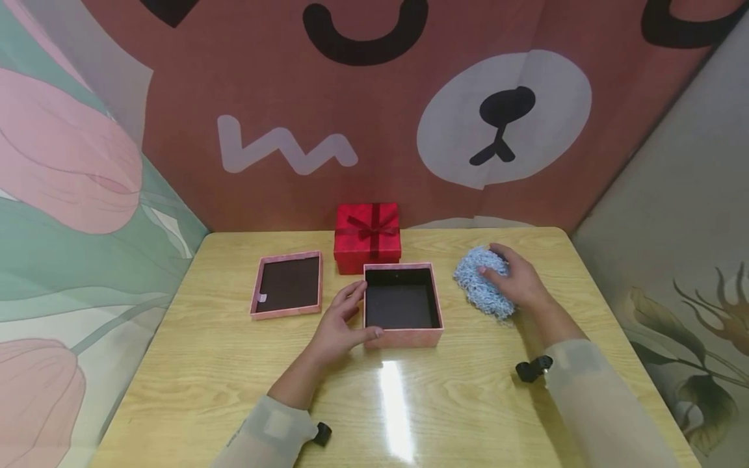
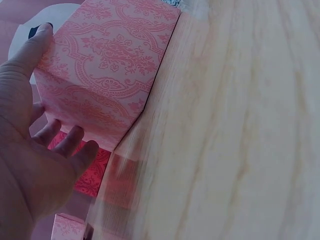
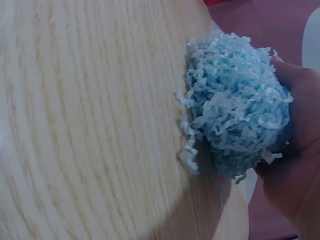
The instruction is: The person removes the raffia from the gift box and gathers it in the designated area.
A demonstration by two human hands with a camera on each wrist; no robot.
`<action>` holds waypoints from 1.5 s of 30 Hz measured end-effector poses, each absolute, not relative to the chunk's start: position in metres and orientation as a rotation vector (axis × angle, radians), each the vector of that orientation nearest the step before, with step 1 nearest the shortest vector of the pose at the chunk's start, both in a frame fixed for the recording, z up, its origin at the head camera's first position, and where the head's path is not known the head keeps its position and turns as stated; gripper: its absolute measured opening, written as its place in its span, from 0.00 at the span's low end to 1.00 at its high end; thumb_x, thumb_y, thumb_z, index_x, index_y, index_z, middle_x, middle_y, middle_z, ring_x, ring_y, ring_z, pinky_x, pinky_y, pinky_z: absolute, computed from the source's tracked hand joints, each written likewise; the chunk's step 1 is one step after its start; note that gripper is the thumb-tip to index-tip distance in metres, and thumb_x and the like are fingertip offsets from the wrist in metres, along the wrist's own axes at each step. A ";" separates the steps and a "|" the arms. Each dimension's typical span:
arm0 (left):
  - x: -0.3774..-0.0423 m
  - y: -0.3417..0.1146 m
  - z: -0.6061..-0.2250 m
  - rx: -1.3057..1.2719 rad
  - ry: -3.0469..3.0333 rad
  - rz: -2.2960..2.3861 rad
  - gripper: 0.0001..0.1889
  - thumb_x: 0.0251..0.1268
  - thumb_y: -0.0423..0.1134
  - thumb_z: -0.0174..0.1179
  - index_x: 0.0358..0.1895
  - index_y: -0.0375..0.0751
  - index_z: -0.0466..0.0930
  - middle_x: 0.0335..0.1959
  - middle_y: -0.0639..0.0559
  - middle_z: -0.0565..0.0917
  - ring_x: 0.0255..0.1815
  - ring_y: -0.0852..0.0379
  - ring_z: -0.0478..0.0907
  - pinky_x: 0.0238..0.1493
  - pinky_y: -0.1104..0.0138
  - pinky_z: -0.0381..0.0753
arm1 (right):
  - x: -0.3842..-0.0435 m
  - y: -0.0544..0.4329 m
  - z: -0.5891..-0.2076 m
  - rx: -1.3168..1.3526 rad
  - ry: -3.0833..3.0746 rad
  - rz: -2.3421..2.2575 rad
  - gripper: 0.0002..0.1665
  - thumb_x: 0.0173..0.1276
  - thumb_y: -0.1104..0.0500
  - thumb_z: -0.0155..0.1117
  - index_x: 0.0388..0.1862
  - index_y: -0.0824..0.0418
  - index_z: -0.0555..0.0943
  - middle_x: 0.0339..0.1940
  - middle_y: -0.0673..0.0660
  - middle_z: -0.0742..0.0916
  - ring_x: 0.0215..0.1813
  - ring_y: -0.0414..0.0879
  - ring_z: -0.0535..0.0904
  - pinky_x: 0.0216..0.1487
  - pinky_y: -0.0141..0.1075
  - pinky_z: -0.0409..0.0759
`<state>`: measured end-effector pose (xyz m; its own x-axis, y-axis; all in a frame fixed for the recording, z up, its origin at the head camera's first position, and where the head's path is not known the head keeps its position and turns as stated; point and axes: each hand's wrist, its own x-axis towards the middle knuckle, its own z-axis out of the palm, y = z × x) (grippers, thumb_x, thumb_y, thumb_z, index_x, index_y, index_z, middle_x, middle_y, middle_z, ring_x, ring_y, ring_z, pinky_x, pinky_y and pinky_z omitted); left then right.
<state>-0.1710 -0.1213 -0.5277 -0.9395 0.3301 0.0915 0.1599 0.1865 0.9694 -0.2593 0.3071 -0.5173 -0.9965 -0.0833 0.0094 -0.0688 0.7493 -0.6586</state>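
Cartoon-print backdrop (image 1: 281,84) behind wood-grain table (image 1: 199,364) | blue shredded paper (image 1: 481,291) on the right, right hand (image 1: 521,284) fingers curled round it | left hand (image 1: 337,329) fingers apart against open pink box (image 1: 409,338) | I judge the paper light, soft, apt to shed; I'd cup both flanks

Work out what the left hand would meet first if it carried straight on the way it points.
The left hand would most likely meet the pink box, at its near left corner, and seems to be touching it, though exact contact is hard to judge. The red gift box stands behind it.
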 end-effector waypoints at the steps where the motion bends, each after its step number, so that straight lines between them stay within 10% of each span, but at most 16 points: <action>1: -0.171 -0.121 -0.527 0.485 2.311 1.862 0.51 0.55 0.39 0.80 0.82 0.50 0.60 0.79 0.60 0.59 0.80 0.52 0.61 0.77 0.52 0.65 | -0.259 0.307 -0.516 -0.144 2.922 -1.117 0.48 0.75 0.37 0.63 0.83 0.59 0.60 0.79 0.66 0.68 0.79 0.68 0.61 0.76 0.66 0.60; 26: -0.178 -0.122 -0.522 0.516 2.348 1.832 0.52 0.55 0.42 0.80 0.82 0.58 0.60 0.79 0.62 0.59 0.79 0.52 0.62 0.77 0.51 0.66 | -0.233 0.278 -0.475 -0.401 3.015 -1.387 0.38 0.74 0.54 0.69 0.78 0.61 0.68 0.74 0.69 0.73 0.74 0.72 0.67 0.69 0.69 0.67; 45: -0.173 -0.124 -0.529 0.536 2.373 1.784 0.53 0.53 0.46 0.81 0.82 0.53 0.60 0.79 0.59 0.61 0.78 0.49 0.63 0.75 0.50 0.68 | -0.198 0.234 -0.492 -0.766 2.905 -1.443 0.40 0.69 0.59 0.75 0.76 0.59 0.70 0.74 0.58 0.76 0.71 0.59 0.75 0.71 0.50 0.73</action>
